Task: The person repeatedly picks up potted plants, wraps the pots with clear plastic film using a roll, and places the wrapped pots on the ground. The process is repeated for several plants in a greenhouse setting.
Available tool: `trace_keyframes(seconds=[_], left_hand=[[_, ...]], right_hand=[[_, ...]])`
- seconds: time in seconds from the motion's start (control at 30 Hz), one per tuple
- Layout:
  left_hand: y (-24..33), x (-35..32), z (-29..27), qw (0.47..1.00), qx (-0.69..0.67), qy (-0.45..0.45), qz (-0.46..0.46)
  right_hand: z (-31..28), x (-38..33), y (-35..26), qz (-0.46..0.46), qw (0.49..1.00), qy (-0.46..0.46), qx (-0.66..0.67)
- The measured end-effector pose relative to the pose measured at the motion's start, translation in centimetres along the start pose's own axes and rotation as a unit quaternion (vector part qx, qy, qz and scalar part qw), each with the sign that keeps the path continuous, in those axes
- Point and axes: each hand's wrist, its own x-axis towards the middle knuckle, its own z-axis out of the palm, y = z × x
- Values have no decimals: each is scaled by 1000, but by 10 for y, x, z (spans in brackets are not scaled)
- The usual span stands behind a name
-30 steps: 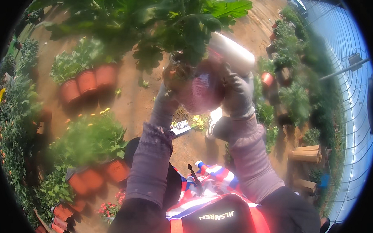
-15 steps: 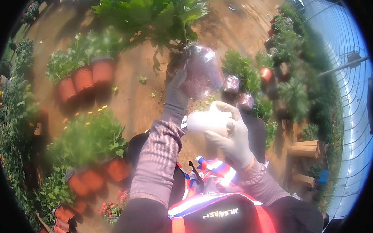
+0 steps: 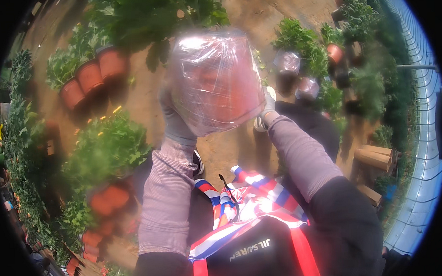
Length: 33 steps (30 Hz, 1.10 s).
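A reddish flowerpot [image 3: 214, 84] wrapped in shiny clear film is raised in front of me, tipped so that its base faces me. Green foliage [image 3: 149, 21] spreads out beyond it. My left hand [image 3: 176, 117], in a grey glove, grips the pot's left side, with its fingertips hidden behind it. At the right edge of the pot is my right hand [image 3: 268, 107], also gloved. The pot covers most of its fingers, and the white roll seen earlier does not show.
Two film-wrapped pots [image 3: 287, 61] [image 3: 307, 88] stand with leafy plants to the right. Plants in red-brown pots [image 3: 90, 77] and yellow-flowered plants [image 3: 106, 137] are on the left. Cardboard pieces [image 3: 373, 157] lie at the right, near the greenhouse's curved wall [image 3: 419, 179].
The wrapped pot has come closer and turned its base toward me. My right hand has moved up and away to the pot's right side; the white roll it held is out of sight.
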Motion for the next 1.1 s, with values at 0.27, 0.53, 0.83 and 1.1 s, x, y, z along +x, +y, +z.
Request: trace_keyframes(seconds=[0.27, 0.53, 0.83, 1.1], left_hand=[[1, -28, -55, 953, 232, 194, 31], [-6, -26, -39, 952, 269, 145, -7], [-9, -4, -3, 959, 281, 22, -27], [-5, -14, 15, 939, 326, 103, 45]], right_hand=[[-3, 13, -65, 99, 924, -241, -280], [-160, -53, -295, -106, 955, -57, 271], [-144, -33, -333, -550, 826, -57, -111], [-158, -22, -289, -162, 813, -59, 556]])
